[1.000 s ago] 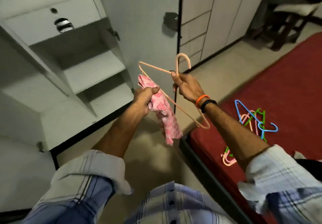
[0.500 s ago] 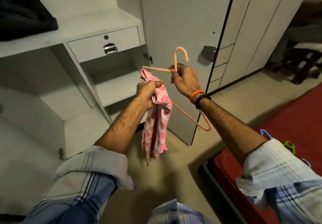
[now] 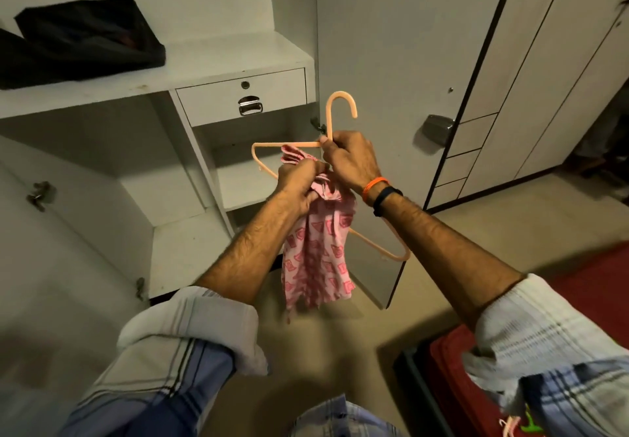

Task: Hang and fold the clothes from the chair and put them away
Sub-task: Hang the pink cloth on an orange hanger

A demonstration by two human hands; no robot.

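Peach plastic is what your right hand point(image 3: 350, 161) is curled around: it grips the hanger point(image 3: 340, 110) at the base of its hook, with the hook standing up above your knuckles and the frame running out to the left and down to the right, tilted. Your left hand point(image 3: 297, 186) is closed on the bunched top of the pink patterned cloth point(image 3: 318, 252), just below and touching the right hand. A fold of the cloth sticks up past your left fingers, close under the hanger's upper bar; the rest hangs loose between your forearms, in front of the hanger's lower bar. Whether the cloth is already looped over a bar you cannot tell, since your hands cover that spot.

On your right wrist sit an orange band point(image 3: 374, 186) and a dark band point(image 3: 386, 198), side by side. Both shirt sleeves are rolled up at the elbow.

Beyond your hands stands the open white wardrobe point(image 3: 238, 62). Its small drawer point(image 3: 241, 94) with a metal pull is far and slightly left of the hanger hook, with open shelves below it. On the shelf above, far left, lies a dark folded garment point(image 3: 88, 35). The wardrobe door point(image 3: 401, 62) hangs open just right of your hands. Near right, a red mattress point(image 3: 446, 361) edge shows, with bits of coloured hangers point(image 3: 526, 426) at the bottom corner.
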